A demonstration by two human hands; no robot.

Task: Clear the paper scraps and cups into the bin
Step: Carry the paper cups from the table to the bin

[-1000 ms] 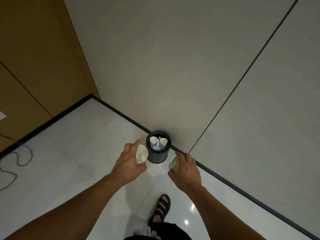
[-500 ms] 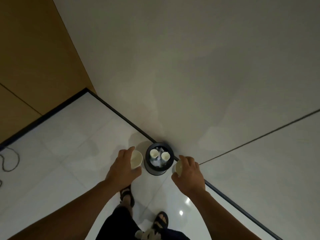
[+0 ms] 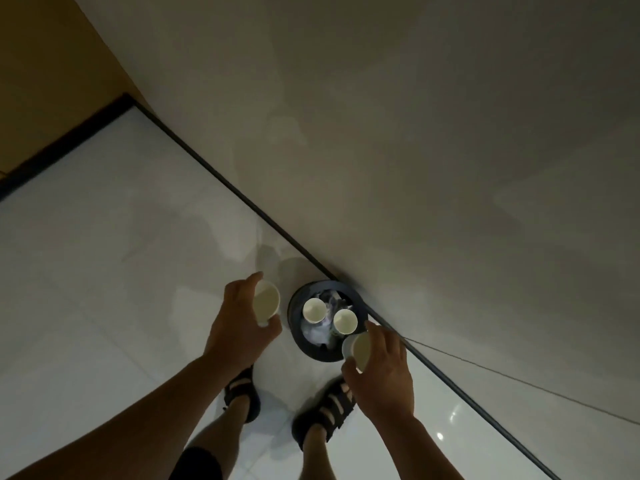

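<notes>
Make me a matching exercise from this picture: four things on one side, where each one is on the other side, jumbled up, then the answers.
Things
1. bin
2. paper scraps
3. left hand
4. sandals

Places
A. holding a cup left of the bin
B. on the floor beside the wall
C. worn by the person
D. inside the bin with two cups

Pairs: 1-B, 2-D, 3-A, 4-C
</notes>
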